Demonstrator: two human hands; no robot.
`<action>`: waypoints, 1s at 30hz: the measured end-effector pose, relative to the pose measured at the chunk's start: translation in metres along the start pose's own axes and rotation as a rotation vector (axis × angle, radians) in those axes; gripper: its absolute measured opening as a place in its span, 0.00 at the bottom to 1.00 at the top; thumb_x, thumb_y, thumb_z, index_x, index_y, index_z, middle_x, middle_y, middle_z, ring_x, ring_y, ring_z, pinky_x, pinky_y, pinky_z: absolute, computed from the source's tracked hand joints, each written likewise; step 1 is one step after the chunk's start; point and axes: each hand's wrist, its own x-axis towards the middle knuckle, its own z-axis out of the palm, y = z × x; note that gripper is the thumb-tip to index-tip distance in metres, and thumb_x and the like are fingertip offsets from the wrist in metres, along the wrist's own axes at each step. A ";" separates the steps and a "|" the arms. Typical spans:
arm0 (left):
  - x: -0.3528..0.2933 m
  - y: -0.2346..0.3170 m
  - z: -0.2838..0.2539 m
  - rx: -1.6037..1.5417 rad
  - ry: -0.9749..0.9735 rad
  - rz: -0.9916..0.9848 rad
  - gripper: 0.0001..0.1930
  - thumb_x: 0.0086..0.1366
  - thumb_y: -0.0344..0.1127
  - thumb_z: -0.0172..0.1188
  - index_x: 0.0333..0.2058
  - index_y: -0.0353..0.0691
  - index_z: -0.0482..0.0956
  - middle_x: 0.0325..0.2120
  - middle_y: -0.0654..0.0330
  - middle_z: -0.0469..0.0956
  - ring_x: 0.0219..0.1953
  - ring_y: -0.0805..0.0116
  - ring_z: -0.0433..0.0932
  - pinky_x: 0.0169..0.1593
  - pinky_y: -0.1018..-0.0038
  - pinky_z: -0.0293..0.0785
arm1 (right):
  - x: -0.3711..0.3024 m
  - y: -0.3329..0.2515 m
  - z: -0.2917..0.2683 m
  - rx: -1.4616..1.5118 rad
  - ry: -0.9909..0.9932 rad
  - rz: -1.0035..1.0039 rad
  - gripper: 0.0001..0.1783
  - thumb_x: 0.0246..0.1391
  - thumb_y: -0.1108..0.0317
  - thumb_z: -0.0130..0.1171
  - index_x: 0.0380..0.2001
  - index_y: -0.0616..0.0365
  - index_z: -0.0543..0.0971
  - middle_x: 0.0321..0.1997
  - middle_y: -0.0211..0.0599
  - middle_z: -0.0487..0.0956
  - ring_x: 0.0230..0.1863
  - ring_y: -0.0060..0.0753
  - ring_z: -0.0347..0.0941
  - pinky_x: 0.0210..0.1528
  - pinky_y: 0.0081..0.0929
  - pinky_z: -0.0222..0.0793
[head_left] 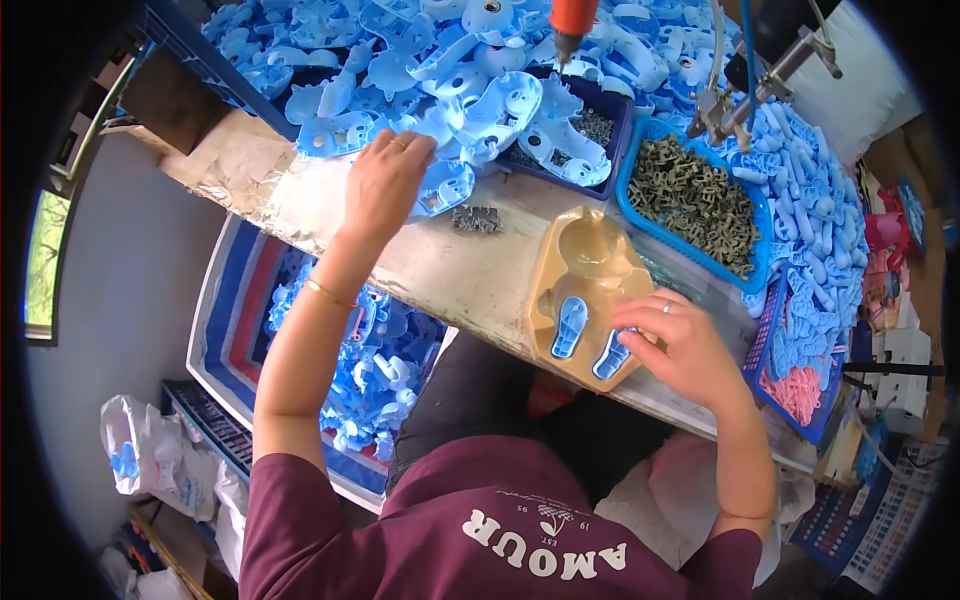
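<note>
My left hand [393, 178] reaches to the near edge of a heap of light-blue plastic shells [497, 115]. Its fingers are bent down and closed on a blue plastic shell [432, 126]; the fingertips are partly hidden. A tan moulded fixture [552, 262] with hollows lies at the front edge of the bench. Two blue foot-shaped pieces sit in it, the left one [570, 328] uncovered. Over the right foot-shaped piece [607, 362] is my right hand [680, 345], with thumb and fingers closed on its upper end.
An orange-bodied powered driver [572, 22] hangs above a dark bin of small grey parts [592, 128]. Beside it stands a blue basket of dark olive clips [690, 190]. Small dark pieces [476, 219] lie on the bench. More blue parts fill a striped bag [375, 375] below and heap up at right.
</note>
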 end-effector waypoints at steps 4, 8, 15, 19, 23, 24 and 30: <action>0.001 0.003 -0.046 0.011 0.092 0.108 0.09 0.64 0.28 0.60 0.43 0.44 0.80 0.42 0.62 0.79 0.45 0.57 0.79 0.44 0.63 0.77 | -0.008 -0.001 -0.003 0.034 -0.002 0.072 0.06 0.55 0.75 0.65 0.37 0.61 0.85 0.42 0.40 0.86 0.44 0.46 0.80 0.49 0.37 0.74; -0.023 0.010 -0.094 -0.134 -0.148 0.158 0.11 0.64 0.27 0.60 0.45 0.42 0.80 0.45 0.59 0.79 0.48 0.55 0.79 0.47 0.64 0.78 | -0.010 -0.004 -0.005 0.040 0.048 0.087 0.08 0.54 0.75 0.66 0.38 0.61 0.84 0.46 0.40 0.85 0.49 0.46 0.79 0.47 0.36 0.76; -0.040 0.086 -0.089 -0.447 -0.314 0.319 0.14 0.61 0.28 0.58 0.46 0.41 0.80 0.45 0.58 0.79 0.49 0.57 0.80 0.49 0.66 0.80 | 0.003 -0.038 0.007 -0.025 0.116 -0.089 0.35 0.41 0.68 0.77 0.53 0.55 0.71 0.70 0.42 0.69 0.64 0.49 0.69 0.63 0.44 0.66; -0.035 0.119 -0.057 -0.499 -0.231 0.386 0.18 0.59 0.25 0.62 0.49 0.42 0.80 0.54 0.59 0.78 0.48 0.55 0.80 0.49 0.65 0.80 | -0.014 -0.019 0.010 -0.180 0.098 0.015 0.41 0.34 0.68 0.79 0.52 0.53 0.69 0.55 0.37 0.76 0.57 0.48 0.71 0.61 0.45 0.63; -0.032 0.137 -0.040 -0.556 -0.047 0.326 0.28 0.57 0.25 0.65 0.59 0.44 0.75 0.66 0.57 0.70 0.44 0.54 0.79 0.48 0.65 0.79 | -0.019 -0.012 0.014 -0.282 0.184 0.085 0.40 0.34 0.61 0.80 0.52 0.53 0.70 0.52 0.36 0.76 0.56 0.46 0.71 0.59 0.44 0.60; -0.034 0.137 -0.038 -0.581 -0.070 0.313 0.34 0.55 0.27 0.68 0.62 0.45 0.72 0.66 0.55 0.69 0.49 0.52 0.78 0.51 0.63 0.78 | -0.017 -0.009 0.018 -0.280 0.187 0.092 0.40 0.34 0.61 0.80 0.52 0.53 0.70 0.52 0.36 0.76 0.56 0.46 0.71 0.59 0.44 0.60; -0.033 0.153 -0.040 -0.605 -0.171 0.343 0.33 0.57 0.35 0.70 0.62 0.43 0.72 0.67 0.55 0.67 0.62 0.49 0.71 0.62 0.59 0.70 | -0.010 -0.002 0.030 -0.407 0.184 0.094 0.44 0.35 0.54 0.80 0.56 0.53 0.72 0.57 0.36 0.76 0.60 0.45 0.70 0.60 0.45 0.59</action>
